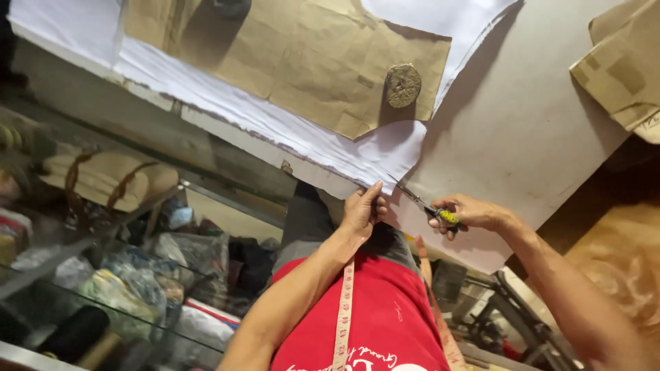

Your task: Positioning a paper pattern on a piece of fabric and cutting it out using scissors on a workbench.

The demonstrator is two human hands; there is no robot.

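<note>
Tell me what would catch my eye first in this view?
At the table's near edge, the right hand works scissors into a stack of white cloth, while the left hand pins that cloth down. Farther up, a brown paper pattern lies on the cloth under a round weight.
</note>
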